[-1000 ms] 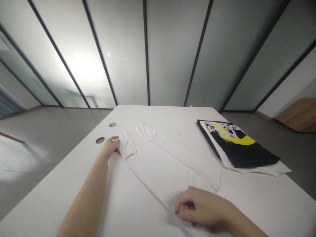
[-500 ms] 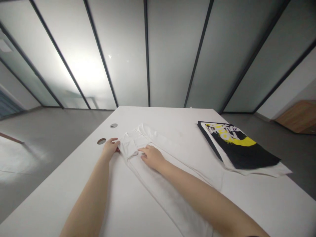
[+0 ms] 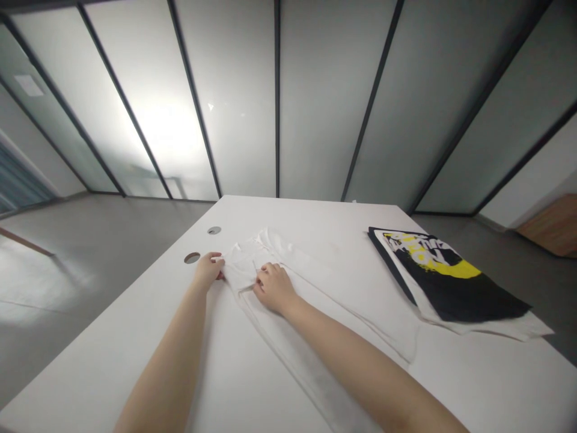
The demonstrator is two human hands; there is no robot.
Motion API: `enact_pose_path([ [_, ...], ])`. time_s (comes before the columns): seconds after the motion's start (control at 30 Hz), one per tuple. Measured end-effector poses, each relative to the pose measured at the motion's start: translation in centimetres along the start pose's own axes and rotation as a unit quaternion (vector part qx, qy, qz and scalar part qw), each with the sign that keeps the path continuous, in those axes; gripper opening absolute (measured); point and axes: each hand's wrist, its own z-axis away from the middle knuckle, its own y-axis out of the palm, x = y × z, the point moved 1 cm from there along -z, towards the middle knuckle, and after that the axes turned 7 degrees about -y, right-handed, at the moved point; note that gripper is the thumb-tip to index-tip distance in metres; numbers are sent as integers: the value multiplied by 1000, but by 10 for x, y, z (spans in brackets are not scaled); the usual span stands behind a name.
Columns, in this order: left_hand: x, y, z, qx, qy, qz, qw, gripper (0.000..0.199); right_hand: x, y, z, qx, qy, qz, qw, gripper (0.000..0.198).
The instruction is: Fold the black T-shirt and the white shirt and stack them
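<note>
A thin white garment, apparently a T-shirt (image 3: 288, 349), lies folded lengthwise on the white table (image 3: 216, 385). Its far end, with a loose sleeve-like flap (image 3: 238, 270), is between my two hands. My left hand (image 3: 207, 270) pinches the left edge of that flap with thumb and fingers. At the flap's right side, my right hand (image 3: 274, 290) has its fingers bent together on the cloth, gripping a bit of it. The right forearm crosses over the garment's body and hides part of it.
To the right rests a stack of folded clothes (image 3: 478, 300), black and white, the top one with a yellow print. Two round cable holes, one nearer (image 3: 192, 258) and one farther (image 3: 214, 230), are at the table's left edge. Frosted glass panels (image 3: 315, 108) stand beyond.
My right hand's fingers have curled in from a stretched-out pose and closed on the cloth. The flap looks flatter. My left hand keeps its pinch. The view has shifted slightly.
</note>
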Motion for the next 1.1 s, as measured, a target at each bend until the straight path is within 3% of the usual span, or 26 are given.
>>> enact_pose_path([
  [0.1, -4, 1, 3, -10, 10, -28, 1000, 52, 4, 1, -2, -18, -9, -28, 999, 28],
  [0.27, -8, 0, 6, -9, 35, -84, 996, 54, 18, 11, -23, -15, -86, -73, 994, 42],
  [0.43, -9, -2, 5, -8, 52, -127, 990, 50, 36, 26, -51, -9, -94, -82, 992, 48],
  [0.63, -6, -1, 0, -13, 51, -157, 986, 42, 32, 33, -63, 112, -19, -53, 992, 56],
  [0.77, -6, 0, -1, -19, 54, -173, 983, 32, 19, 30, -59, 136, 35, -45, 989, 73],
  [0.93, -7, -1, 2, -26, 56, -170, 983, 34, 25, 24, -29, 132, 59, -26, 989, 75],
  [1.0, -8, -1, 4, -21, 51, -160, 986, 35, 34, 18, -1, 126, 27, -29, 991, 72],
  [1.1, -11, -1, 7, -6, 39, -141, 989, 32, 47, 2, 55, 135, -77, -64, 986, 64],
])
